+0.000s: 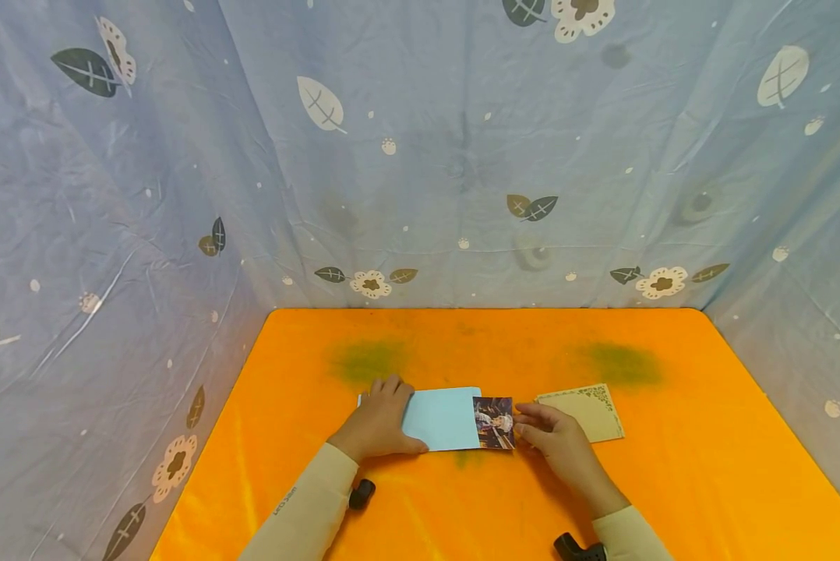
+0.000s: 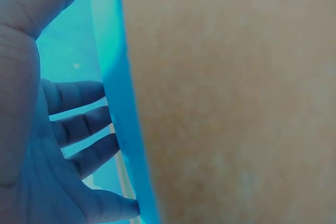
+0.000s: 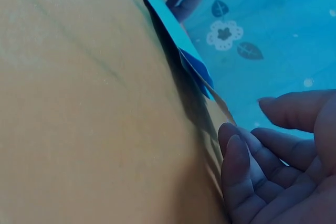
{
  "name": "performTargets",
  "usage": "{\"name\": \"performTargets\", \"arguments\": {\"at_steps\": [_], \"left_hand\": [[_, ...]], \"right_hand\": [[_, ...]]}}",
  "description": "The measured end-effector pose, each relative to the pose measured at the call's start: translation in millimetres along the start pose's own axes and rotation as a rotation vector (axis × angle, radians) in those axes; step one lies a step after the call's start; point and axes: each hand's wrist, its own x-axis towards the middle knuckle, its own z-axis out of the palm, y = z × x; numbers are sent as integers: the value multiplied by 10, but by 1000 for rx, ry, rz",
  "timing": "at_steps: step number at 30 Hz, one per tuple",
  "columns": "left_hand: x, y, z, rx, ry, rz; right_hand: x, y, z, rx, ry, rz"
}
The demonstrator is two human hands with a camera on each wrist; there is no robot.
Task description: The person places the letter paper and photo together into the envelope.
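A light blue envelope [image 1: 442, 419] lies across the front middle of the table. A dark printed photo card [image 1: 494, 423] sticks out of its right end, the rest hidden inside. My left hand [image 1: 385, 417] grips the envelope's left part, thumb at the near edge and fingers over the far edge. In the left wrist view, the fingertips meet the blue edge [image 2: 123, 108]. My right hand [image 1: 549, 436] is at the card's right edge, fingers loosely bent, fingertips right beside it. The right wrist view shows the envelope's open end [image 3: 197, 66] with the card's thin edge leading toward these fingertips.
A tan envelope-like card [image 1: 588, 413] with a dark floral border lies behind and right of my right hand. The orange table [image 1: 476, 343] has greenish smudges. Blue patterned curtains [image 1: 462, 156] hang at the back and on both sides.
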Motion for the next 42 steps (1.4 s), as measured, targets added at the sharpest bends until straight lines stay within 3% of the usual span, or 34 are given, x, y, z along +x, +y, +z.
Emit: {"name": "performTargets", "arguments": {"at_steps": [13, 23, 32, 42], "left_hand": [[-1, 1, 3, 1, 7, 8], [-6, -10, 16, -7, 7, 4], [-4, 0, 9, -1, 3, -1], [7, 3, 5, 4, -6, -14]], "right_hand": [[-9, -18, 4, 5, -31, 21], [-26, -28, 25, -1, -112, 14], [-15, -14, 30, -3, -100, 32], [8, -7, 41, -2, -187, 34]]}}
